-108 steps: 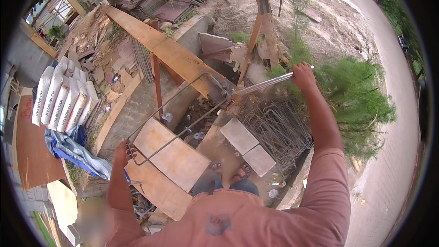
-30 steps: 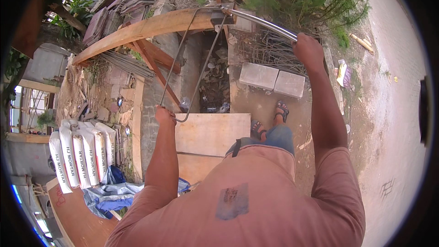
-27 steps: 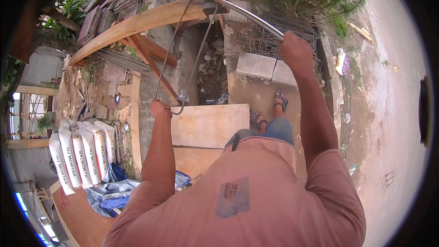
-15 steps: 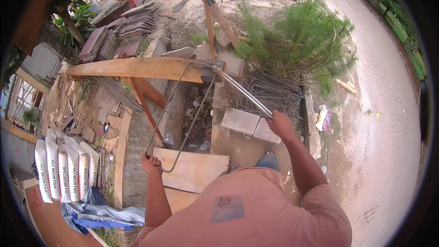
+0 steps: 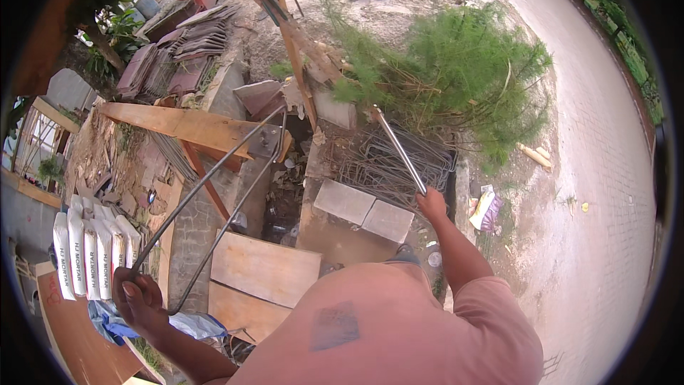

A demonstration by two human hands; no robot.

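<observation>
One bent rod, long axis running away and rightward, is gripped by the curled left hand. One metal bar, pointing away-left, is clasped in the right hand.

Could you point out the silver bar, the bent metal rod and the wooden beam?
Silver bar (image 5: 400,150): head view, mid-shaft.
Bent metal rod (image 5: 201,186): head view, upper long side.
Wooden beam (image 5: 171,122): head view, broad face.

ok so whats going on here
The person's left hand holds a bent steel-rod loop, which passes across the metal plate on a wooden beam; whether they touch is unclear. The right hand grips a silver metal pipe, whose far end is apart from the loop. A pile of bent steel rods lies beyond two pale grey blocks.
</observation>
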